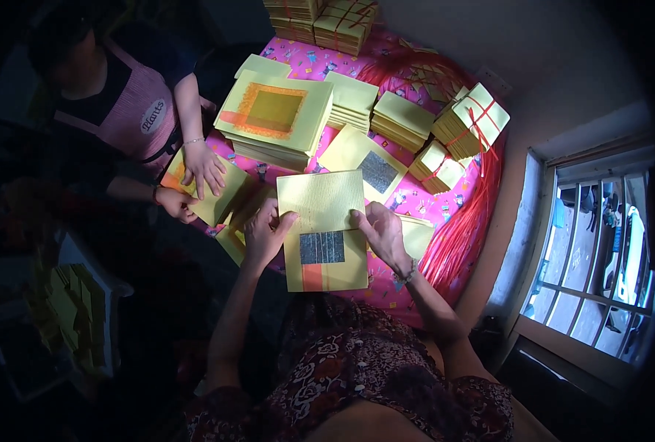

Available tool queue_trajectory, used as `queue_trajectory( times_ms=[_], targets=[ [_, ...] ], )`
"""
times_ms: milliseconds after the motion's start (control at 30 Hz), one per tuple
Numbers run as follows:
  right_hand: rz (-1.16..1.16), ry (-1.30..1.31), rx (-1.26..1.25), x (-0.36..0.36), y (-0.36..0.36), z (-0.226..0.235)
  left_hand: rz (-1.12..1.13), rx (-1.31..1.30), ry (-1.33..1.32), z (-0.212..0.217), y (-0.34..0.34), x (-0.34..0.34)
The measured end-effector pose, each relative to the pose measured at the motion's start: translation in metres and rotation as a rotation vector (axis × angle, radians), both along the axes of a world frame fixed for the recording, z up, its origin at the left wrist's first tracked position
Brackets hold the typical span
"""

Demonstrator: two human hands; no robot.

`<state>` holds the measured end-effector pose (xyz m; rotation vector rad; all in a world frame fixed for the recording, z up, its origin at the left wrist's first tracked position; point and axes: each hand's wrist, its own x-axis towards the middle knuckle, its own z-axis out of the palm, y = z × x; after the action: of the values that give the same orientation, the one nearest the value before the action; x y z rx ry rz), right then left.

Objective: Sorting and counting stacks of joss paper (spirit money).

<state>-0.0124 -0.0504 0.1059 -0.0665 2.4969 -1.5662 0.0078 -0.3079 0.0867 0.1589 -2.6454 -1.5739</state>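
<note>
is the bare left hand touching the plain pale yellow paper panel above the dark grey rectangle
Touching. The head view shows the left hand at the lower left edge of the pale yellow paper panel, its thumb over the front.

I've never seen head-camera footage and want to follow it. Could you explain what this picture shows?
There is no machine here: a person works with two bare hands. A wide fisheye camera on their head looks down, so straight edges bend near the rim. The left hand and right hand hold yellow paper between them; its lower part bears a dark patch and an orange band. Beyond, on a pink patterned cloth, lie paper stacks, bundles tied in red and loose red strands. At the left, a co-worker's hand rests on more paper.
</note>
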Motion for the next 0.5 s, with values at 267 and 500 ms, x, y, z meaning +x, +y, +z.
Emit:
queue_trajectory(
  times_ms=[267,500],
  targets=[
    [-0.068,-0.018,-0.037,0.004,-0.002,-0.014,0.053,-0.007,-0.029,-0.006,0.003,0.001],
    [-0.066,0.063,0.025,0.003,-0.006,-0.010,0.074,-0.038,-0.058,-0.002,0.005,0.000]
  ],
)
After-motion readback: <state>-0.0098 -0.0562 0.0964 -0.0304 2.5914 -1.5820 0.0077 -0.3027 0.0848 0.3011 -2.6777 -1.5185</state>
